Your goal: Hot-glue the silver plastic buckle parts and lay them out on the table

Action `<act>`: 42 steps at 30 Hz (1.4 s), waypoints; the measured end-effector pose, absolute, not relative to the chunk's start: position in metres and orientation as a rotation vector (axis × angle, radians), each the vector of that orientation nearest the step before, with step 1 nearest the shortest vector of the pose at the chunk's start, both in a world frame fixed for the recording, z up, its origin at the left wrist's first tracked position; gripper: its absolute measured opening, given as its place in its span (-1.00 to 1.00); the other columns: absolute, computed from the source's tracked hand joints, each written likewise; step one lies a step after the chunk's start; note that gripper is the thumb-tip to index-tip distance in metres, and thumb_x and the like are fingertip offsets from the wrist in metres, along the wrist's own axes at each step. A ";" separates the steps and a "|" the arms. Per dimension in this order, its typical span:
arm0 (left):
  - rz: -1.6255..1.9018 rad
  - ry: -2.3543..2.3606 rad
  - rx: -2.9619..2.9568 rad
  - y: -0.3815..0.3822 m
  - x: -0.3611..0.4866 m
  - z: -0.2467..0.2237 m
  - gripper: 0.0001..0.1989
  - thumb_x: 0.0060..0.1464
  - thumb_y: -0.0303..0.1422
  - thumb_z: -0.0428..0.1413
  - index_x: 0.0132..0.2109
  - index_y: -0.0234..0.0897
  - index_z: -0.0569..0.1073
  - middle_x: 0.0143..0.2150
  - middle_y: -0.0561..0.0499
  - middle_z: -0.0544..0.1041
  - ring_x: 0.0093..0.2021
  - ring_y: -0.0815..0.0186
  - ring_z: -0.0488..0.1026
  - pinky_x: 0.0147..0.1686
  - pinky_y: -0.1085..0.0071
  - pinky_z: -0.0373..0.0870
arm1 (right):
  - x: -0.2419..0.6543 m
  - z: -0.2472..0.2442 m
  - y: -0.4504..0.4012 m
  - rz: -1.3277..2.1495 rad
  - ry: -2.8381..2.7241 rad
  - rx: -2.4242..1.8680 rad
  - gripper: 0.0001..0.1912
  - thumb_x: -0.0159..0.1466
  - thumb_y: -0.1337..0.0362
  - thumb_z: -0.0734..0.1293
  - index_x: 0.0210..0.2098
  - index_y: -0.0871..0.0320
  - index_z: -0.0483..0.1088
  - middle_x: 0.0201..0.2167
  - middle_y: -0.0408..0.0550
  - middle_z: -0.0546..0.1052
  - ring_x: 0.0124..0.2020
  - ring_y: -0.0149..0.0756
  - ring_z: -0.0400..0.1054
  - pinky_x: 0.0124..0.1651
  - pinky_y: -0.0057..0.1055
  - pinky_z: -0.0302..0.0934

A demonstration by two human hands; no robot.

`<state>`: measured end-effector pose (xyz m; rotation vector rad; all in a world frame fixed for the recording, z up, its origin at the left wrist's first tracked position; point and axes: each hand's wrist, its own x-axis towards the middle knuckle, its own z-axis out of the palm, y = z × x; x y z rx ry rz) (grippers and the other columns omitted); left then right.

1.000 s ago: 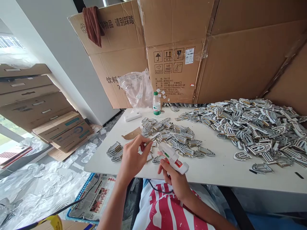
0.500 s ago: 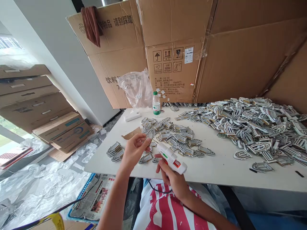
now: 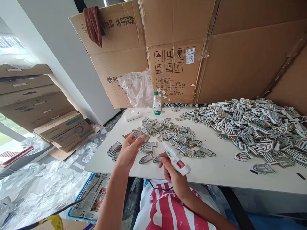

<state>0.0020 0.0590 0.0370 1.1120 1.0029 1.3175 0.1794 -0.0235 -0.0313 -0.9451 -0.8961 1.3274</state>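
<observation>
Left hand [image 3: 129, 149]: grip clamped on grey piece [image 3: 139, 134]; right [image 3: 174, 174]: around glue gun [image 3: 176, 158]; loose pieces [image 3: 180, 140] between, beyond.

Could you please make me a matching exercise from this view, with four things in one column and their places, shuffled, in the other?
Things:
1. White glue gun
2. Green-capped bottle
3. Brown cloth
4. Newspaper

Places:
A. Hung over the top edge of the cardboard
B. Inside the blue-rimmed basket, lower than the tabletop
C. Held in the right hand
D. Standing on the white table, beside the clear plastic bag

Right pairs: 1-C, 2-D, 3-A, 4-B
</observation>
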 end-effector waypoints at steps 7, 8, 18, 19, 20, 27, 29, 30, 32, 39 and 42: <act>1.431 1.080 1.232 0.055 0.003 0.043 -0.60 0.03 -0.18 0.54 -0.15 -0.22 0.54 -0.24 0.01 0.70 -0.25 0.27 0.60 -0.16 0.36 0.52 | 0.178 -0.028 -0.025 1.345 -0.885 -0.993 -0.33 0.25 -0.41 0.49 -0.27 0.14 0.55 -0.69 -0.36 0.12 -0.60 -0.43 -0.12 -0.58 -0.43 -0.13; 1.450 1.106 1.231 0.055 0.003 0.043 -0.58 0.01 -0.18 0.54 -0.17 -0.21 0.51 -0.25 0.03 0.69 -0.28 0.28 0.60 -0.17 0.36 0.53 | 0.178 -0.028 -0.026 1.345 -0.886 -1.003 -0.32 0.24 -0.42 0.50 -0.29 0.14 0.55 -0.69 -0.36 0.11 -0.60 -0.43 -0.12 -0.58 -0.43 -0.13; 1.379 1.200 1.334 0.058 0.003 0.037 -0.60 0.11 -0.05 0.48 -0.08 -0.26 0.73 -0.08 -0.14 0.75 -0.05 0.11 0.67 0.02 0.25 0.58 | 0.177 -0.028 -0.025 1.348 -0.901 -1.019 -0.31 0.20 -0.43 0.51 -0.33 0.12 0.52 -0.67 -0.36 0.12 -0.59 -0.43 -0.09 -0.53 -0.41 -0.07; 1.361 1.203 1.349 0.058 0.003 0.037 -0.61 0.10 -0.05 0.48 -0.10 -0.26 0.73 -0.09 -0.14 0.76 -0.05 0.12 0.66 0.01 0.26 0.57 | 0.177 -0.029 -0.025 1.355 -0.904 -1.023 -0.31 0.20 -0.43 0.51 -0.34 0.13 0.53 -0.67 -0.36 0.11 -0.59 -0.43 -0.10 -0.53 -0.41 -0.08; 1.342 1.204 1.361 0.058 0.003 0.036 -0.61 0.08 -0.05 0.49 -0.11 -0.26 0.73 -0.10 -0.13 0.76 -0.07 0.12 0.66 -0.01 0.26 0.58 | 0.176 -0.030 -0.025 1.361 -0.907 -1.027 -0.31 0.20 -0.43 0.51 -0.34 0.14 0.53 -0.66 -0.36 0.10 -0.59 -0.43 -0.09 -0.53 -0.40 -0.08; 1.228 1.185 1.450 0.054 0.010 0.035 -0.61 0.07 -0.07 0.49 -0.08 -0.25 0.76 -0.10 -0.15 0.78 -0.11 0.10 0.69 -0.05 0.23 0.64 | 0.175 -0.030 -0.025 1.371 -0.902 -1.040 -0.35 0.18 -0.37 0.53 -0.34 0.15 0.58 -0.64 -0.31 0.17 -0.59 -0.42 -0.05 -0.53 -0.40 -0.11; 1.222 1.202 1.463 0.052 0.012 0.035 -0.62 0.06 -0.08 0.49 -0.10 -0.25 0.76 -0.12 -0.14 0.78 -0.12 0.10 0.70 -0.07 0.23 0.66 | 0.174 -0.029 -0.025 1.374 -0.893 -1.048 -0.34 0.16 -0.38 0.54 -0.36 0.15 0.58 -0.65 -0.32 0.17 -0.60 -0.43 -0.07 -0.54 -0.39 -0.12; 1.224 1.212 1.466 0.052 0.013 0.035 -0.62 0.05 -0.09 0.49 -0.11 -0.26 0.76 -0.15 -0.14 0.78 -0.13 0.10 0.70 -0.09 0.24 0.67 | 0.174 -0.029 -0.024 1.376 -0.888 -1.052 -0.33 0.15 -0.39 0.54 -0.36 0.15 0.58 -0.66 -0.33 0.14 -0.60 -0.42 -0.07 -0.54 -0.39 -0.12; 1.232 1.222 1.469 0.051 0.014 0.035 -0.63 0.04 -0.10 0.50 -0.12 -0.26 0.76 -0.18 -0.13 0.78 -0.16 0.10 0.71 -0.12 0.24 0.69 | 0.174 -0.029 -0.024 1.377 -0.879 -1.061 -0.32 0.13 -0.41 0.54 -0.37 0.15 0.59 -0.67 -0.34 0.11 -0.60 -0.42 -0.09 -0.54 -0.39 -0.12; 1.233 1.239 1.497 0.047 0.017 0.038 -0.69 0.04 -0.14 0.49 -0.15 -0.25 0.77 -0.22 -0.11 0.77 -0.19 0.11 0.70 -0.20 0.28 0.69 | 0.174 -0.033 -0.023 1.377 -0.830 -1.079 -0.32 0.09 -0.40 0.57 -0.39 0.15 0.58 -0.63 -0.28 0.25 -0.59 -0.43 -0.03 -0.53 -0.40 -0.10; 1.225 1.243 1.503 0.046 0.017 0.039 -0.71 0.04 -0.15 0.48 -0.16 -0.24 0.77 -0.23 -0.10 0.76 -0.19 0.11 0.70 -0.21 0.29 0.69 | 0.174 -0.031 -0.023 1.383 -0.834 -1.083 -0.34 0.08 -0.38 0.58 -0.41 0.13 0.56 -0.66 -0.31 0.19 -0.61 -0.43 -0.04 -0.54 -0.39 -0.09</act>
